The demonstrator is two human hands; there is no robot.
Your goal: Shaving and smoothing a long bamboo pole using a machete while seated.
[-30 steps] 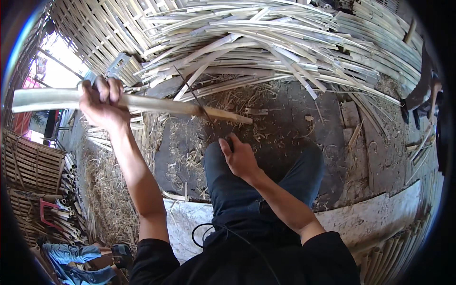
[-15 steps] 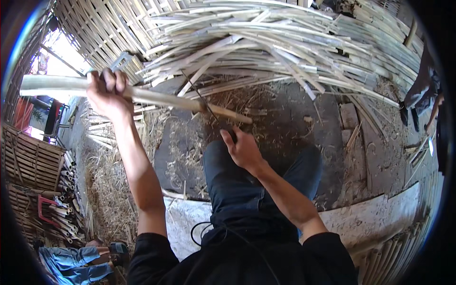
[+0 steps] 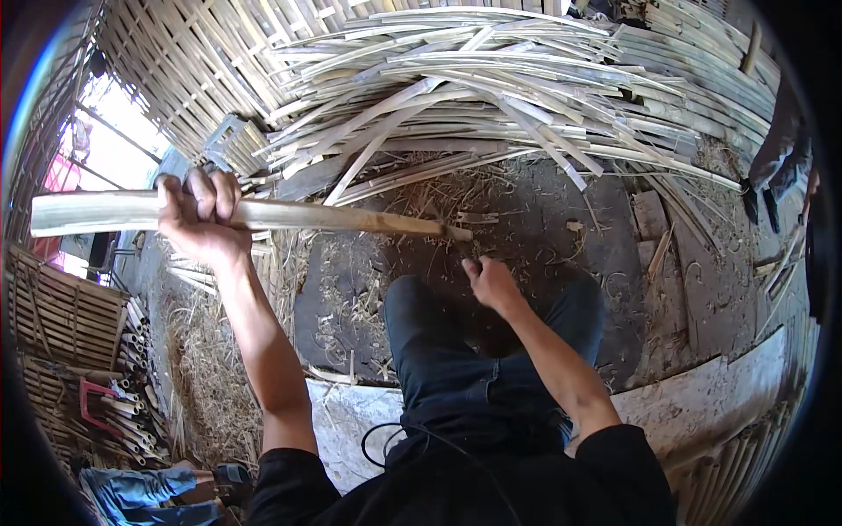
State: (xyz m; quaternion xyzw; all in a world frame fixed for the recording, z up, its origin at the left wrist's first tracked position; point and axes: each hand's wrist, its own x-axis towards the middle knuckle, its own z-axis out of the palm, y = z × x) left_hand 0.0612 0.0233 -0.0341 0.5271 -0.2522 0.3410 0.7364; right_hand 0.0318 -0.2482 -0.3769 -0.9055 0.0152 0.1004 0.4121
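Note:
Out to the left, my left hand (image 3: 203, 215) is wrapped round a long pale bamboo piece (image 3: 307, 216). The piece lies nearly level, and its browner, narrower end reaches right to the middle of the view. My right hand (image 3: 495, 286) is closed on the handle of a knife, above and between my knees. The thin knife blade (image 3: 453, 233) is smeared by motion and crosses the bamboo close to its right tip. Whether it bites into the bamboo I cannot tell.
A dark floor board (image 3: 579, 254) strewn with shavings lies before my knees. Behind it is a big heap of split bamboo strips (image 3: 491, 92). Short bamboo pieces (image 3: 132, 412) are stacked at left. Another person's legs (image 3: 149, 495) show at lower left, and someone (image 3: 781, 167) is at far right.
The bamboo's left end has dropped, so the piece lies more level. My right hand and the knife have moved right, toward the bamboo's right tip.

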